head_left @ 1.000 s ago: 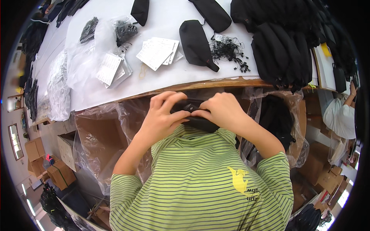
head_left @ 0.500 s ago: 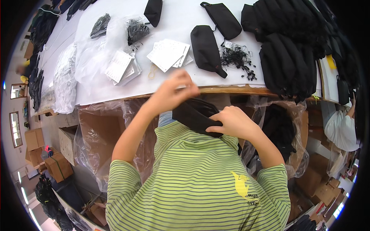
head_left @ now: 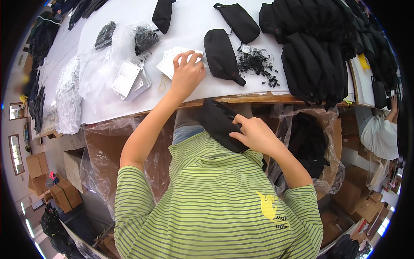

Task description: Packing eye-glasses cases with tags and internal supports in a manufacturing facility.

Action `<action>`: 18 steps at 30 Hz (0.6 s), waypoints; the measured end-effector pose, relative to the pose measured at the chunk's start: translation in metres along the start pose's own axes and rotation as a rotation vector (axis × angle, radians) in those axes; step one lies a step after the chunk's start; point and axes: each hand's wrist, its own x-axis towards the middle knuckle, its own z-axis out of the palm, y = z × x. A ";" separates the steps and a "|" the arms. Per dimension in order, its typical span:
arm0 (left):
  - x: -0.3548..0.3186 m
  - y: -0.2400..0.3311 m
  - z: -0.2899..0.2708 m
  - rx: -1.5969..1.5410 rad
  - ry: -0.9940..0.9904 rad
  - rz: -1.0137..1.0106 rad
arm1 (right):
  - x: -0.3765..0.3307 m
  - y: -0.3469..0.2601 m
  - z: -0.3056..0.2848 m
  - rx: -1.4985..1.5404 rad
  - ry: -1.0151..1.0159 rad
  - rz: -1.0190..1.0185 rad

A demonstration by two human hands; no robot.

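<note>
My right hand (head_left: 258, 136) grips a black zippered pouch (head_left: 221, 127) at its right end, thumb and fingers around the fabric. The pouch hangs tilted between my body and the table edge, its zip side facing up. Over the table, my left hand (head_left: 188, 74) rests on a fanned stack of white printed cards (head_left: 167, 61), fingers bent and apart. No card is lifted. Right of the stack lies a flat black pouch (head_left: 221, 56), and beside it a tangle of black tag strings (head_left: 254, 62). A second stack of white cards (head_left: 126, 78) is to the left.
Black pouches are piled (head_left: 315, 64) at the table's right. Another pouch (head_left: 238, 20) lies farther back. Clear plastic bags (head_left: 69, 95) cover the left side. Below the table edge stand plastic-lined cartons (head_left: 105, 146). A person in a white top (head_left: 381, 136) is at far right.
My left hand has left the pouch and moved forward onto the white cards. My right hand keeps hold of the pouch, which now slants more steeply.
</note>
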 end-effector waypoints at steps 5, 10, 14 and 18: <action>0.005 0.023 -0.059 -0.549 0.181 -0.181 | -0.004 -0.002 -0.001 -0.092 0.131 -0.233; -0.010 0.044 -0.116 -0.693 -0.127 0.017 | -0.003 -0.007 -0.009 -0.205 0.352 -0.411; -0.018 0.042 -0.125 -0.518 -0.095 -0.010 | 0.000 -0.012 -0.014 -0.248 0.445 -0.436; -0.048 0.050 -0.101 -1.254 0.440 -0.748 | 0.000 -0.025 -0.018 -0.107 0.540 -0.396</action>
